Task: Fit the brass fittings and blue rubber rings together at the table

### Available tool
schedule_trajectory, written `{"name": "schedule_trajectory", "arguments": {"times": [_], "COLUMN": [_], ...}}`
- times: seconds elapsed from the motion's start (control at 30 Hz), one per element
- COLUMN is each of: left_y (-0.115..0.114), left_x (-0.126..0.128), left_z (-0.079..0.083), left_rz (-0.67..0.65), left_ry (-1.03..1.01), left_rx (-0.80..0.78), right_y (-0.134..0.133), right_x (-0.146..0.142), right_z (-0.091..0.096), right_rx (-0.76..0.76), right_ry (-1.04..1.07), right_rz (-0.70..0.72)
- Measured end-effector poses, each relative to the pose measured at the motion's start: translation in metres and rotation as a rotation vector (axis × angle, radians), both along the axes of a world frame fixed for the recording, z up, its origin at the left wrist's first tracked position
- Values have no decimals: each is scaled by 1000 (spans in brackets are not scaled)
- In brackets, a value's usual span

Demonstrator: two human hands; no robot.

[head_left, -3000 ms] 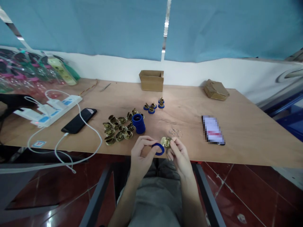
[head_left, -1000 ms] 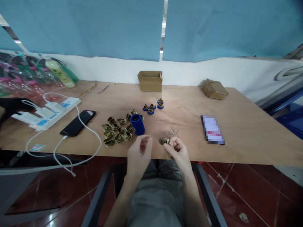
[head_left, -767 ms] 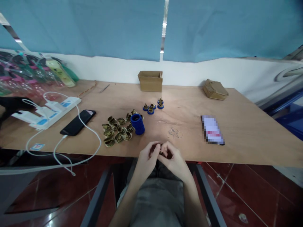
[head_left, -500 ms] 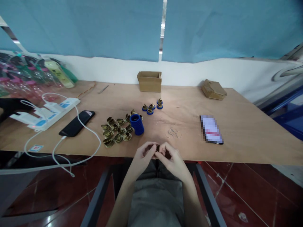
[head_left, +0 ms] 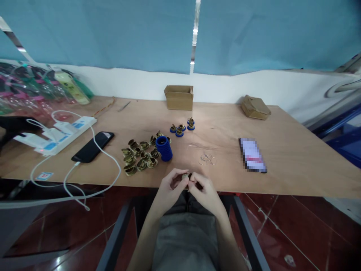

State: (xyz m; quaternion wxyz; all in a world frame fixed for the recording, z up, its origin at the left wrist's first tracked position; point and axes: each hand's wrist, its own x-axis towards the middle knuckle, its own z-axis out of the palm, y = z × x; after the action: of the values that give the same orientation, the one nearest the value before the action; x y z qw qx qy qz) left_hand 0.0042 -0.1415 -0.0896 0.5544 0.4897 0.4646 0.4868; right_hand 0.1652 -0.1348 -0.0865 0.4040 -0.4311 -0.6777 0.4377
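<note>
My left hand (head_left: 172, 185) and my right hand (head_left: 203, 187) meet at the table's front edge. Both have their fingers pinched around a small brass-coloured metal piece (head_left: 185, 176), mostly covered by the fingertips. To their upper left stands a stack of blue rings (head_left: 164, 149). Beside it lie several brass discs with upright flaps (head_left: 141, 164). Farther back, several similar brass pieces sit in blue rings (head_left: 179, 132). Some thin wire loops (head_left: 208, 159) lie to the right, just beyond my right hand.
An open cardboard box (head_left: 179, 99) stands at the back, with a brown package (head_left: 256, 107) farther right. One phone (head_left: 253, 155) lies at right. On the left are a black phone (head_left: 93, 146), a white power strip (head_left: 66, 133), looping cables and several plastic bottles (head_left: 42, 90).
My fingers have shifted slightly around the metal piece, and a bit more of it shows between the fingertips. Objects on the table stay where they were; the view has moved a little.
</note>
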Motion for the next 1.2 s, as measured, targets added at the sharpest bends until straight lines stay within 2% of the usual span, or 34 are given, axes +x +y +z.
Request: {"name": "schedule_trajectory", "arguments": {"times": [0.27, 0.43, 0.53, 0.63, 0.77, 0.9, 1.03, 1.2], "left_y": [2, 0, -2, -5, -7, -7, -4, -1], "left_x": [0, 0, -4, -15, -40, -67, -86, -95], "left_z": [4, 4, 2, -2, -10, -18, -24, -28], "left_rz": [48, 72, 124, 181, 274, 353, 360, 345], "left_ry": [0, 0, 43, 165, 391, 673, 904, 1037], "left_rx": [1, 19, 32, 37, 88, 258, 350, 475], "right_y": [-1, -2, 2, 14, 34, 45, 45, 44], "right_x": [-3, -2, 9, 29, 54, 61, 58, 59], "right_z": [-5, -4, -3, -3, -6, -11, -15, -17], "right_rx": [67, -35, -53, 5, 109, 150, 205, 216], "right_ry": [14, 136, 178, 60, -273, -450, -512, -525], "right_rz": [-31, -20, -144, -336, -440, -428, -414, -404]}}
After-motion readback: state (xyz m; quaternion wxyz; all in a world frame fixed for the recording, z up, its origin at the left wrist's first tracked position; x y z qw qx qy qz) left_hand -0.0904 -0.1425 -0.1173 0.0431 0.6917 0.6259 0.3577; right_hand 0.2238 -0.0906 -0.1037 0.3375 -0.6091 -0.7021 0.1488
